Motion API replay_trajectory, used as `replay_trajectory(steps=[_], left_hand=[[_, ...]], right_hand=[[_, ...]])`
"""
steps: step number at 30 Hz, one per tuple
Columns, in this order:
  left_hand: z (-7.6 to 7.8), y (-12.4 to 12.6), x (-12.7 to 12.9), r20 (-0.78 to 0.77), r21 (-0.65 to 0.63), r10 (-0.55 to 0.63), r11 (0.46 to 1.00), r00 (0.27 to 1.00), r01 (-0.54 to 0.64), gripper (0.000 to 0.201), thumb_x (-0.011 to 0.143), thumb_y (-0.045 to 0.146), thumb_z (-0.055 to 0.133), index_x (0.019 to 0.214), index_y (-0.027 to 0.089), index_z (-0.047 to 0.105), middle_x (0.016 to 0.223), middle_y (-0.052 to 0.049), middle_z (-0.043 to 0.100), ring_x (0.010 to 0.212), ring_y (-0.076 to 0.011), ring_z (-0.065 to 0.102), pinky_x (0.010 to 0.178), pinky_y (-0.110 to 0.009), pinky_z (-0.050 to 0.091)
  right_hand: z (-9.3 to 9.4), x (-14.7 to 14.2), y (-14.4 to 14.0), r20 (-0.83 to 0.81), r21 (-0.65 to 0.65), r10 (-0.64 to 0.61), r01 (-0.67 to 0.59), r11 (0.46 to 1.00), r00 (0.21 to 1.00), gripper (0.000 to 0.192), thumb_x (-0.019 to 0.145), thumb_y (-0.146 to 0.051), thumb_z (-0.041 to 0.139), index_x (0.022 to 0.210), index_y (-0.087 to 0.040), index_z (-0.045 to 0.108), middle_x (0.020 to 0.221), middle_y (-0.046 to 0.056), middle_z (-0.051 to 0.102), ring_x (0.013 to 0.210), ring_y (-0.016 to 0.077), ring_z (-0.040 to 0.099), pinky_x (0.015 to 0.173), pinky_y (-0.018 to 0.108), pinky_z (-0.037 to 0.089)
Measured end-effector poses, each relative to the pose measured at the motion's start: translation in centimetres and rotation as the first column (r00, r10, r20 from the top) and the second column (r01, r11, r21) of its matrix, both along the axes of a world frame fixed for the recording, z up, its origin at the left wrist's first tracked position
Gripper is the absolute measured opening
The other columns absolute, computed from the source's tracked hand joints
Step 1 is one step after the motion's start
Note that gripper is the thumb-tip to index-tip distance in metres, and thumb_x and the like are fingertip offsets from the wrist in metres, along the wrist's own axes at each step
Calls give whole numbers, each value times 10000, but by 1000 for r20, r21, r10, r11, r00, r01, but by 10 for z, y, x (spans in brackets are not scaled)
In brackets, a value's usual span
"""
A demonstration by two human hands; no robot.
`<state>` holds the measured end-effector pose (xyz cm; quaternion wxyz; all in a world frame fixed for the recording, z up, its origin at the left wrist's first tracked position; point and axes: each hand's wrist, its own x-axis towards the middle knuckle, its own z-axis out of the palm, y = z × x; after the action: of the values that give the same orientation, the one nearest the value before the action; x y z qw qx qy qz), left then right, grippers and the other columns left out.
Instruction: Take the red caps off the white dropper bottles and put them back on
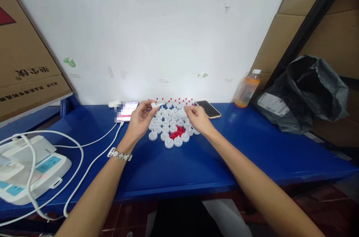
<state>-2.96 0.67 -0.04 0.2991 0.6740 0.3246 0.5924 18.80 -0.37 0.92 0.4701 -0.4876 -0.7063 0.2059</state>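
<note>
My left hand [140,120] holds a small white plastic cap [154,105] between thumb and fingers, above the left side of a cluster of several white caps [165,129] on the blue table [246,143]. My right hand [197,118] hovers over the right side of the cluster with fingers curled; whether it holds anything is hidden. A small heap of red pieces [177,132] lies among the front caps. Caps with red tips [179,101] stand in a row at the back. A bracelet sits on my left wrist.
A lit phone [126,111] on a white cable lies at the left, a dark phone [208,109] at the right. An orange drink bottle [247,89] and a black plastic bag [303,93] are further right. White power strips [30,168] sit at the near left, cardboard boxes [25,61] behind.
</note>
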Motion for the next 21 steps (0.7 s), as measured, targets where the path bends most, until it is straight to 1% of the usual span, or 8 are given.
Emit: replay_trajectory(steps=[3,4,6,9,12,15,17,21], left_hand=[[-4,2,-5,-158,-1,-16,1000,987,16,343,877,360,678,1164,190,598,1193,-90,643,1034,-176,633,892,-313,527],[-5,2,-5,-200,-9,-22,1000,980,21,338,877,357,678,1162,195,596,1203,-88,641,1027,-176,638,894,-322,530],[-7,1,-2,-261,-26,-33,999,965,27,325,879,356,671,1154,202,591,1201,-83,645,998,-174,647,895,-340,538],[-7,-3,1,-321,-44,-44,999,946,31,311,880,351,662,1140,200,584,1158,-76,658,951,-168,651,887,-354,550],[-6,-5,1,-360,-52,-40,998,932,23,295,878,342,657,1122,193,583,1102,-70,668,917,-165,652,854,-344,560],[-5,-6,1,-375,-44,-32,999,926,17,286,879,332,649,1119,192,582,1067,-62,669,905,-164,653,840,-337,564],[-5,-6,0,-377,-42,-31,999,926,16,286,880,329,646,1123,193,582,1059,-59,667,909,-166,654,849,-341,564],[-4,-7,0,-379,-49,-34,999,925,16,302,880,346,649,1136,199,589,1055,-56,669,924,-173,660,870,-352,564]], right_hand=[[-5,5,-2,249,-39,51,-43,998,967,324,823,-285,559,557,-204,394,520,-41,442,535,109,397,573,265,283],[-5,6,-4,311,-45,55,-43,998,949,264,791,-264,593,582,-198,446,551,-35,500,557,115,432,597,264,301],[-4,6,-6,372,-46,38,-22,999,927,162,763,-270,638,667,-195,531,627,-20,583,608,131,486,642,267,329],[-2,3,-8,369,-40,35,-22,999,929,124,781,-298,653,825,-193,605,695,-12,623,663,149,537,676,272,349],[-3,-1,-4,353,-31,122,-119,992,927,149,809,-282,653,931,-197,660,734,-15,667,703,151,575,707,274,365],[-5,-7,4,354,-71,241,-231,970,904,76,812,-206,650,868,-196,700,770,-11,718,728,143,614,740,275,382],[-5,-12,10,349,-105,289,-270,957,891,88,803,-139,632,804,-186,707,783,-1,734,739,142,636,754,273,391],[-3,-23,23,402,-91,277,-263,960,873,103,792,-109,624,764,-173,699,776,17,737,733,152,635,746,278,388]])
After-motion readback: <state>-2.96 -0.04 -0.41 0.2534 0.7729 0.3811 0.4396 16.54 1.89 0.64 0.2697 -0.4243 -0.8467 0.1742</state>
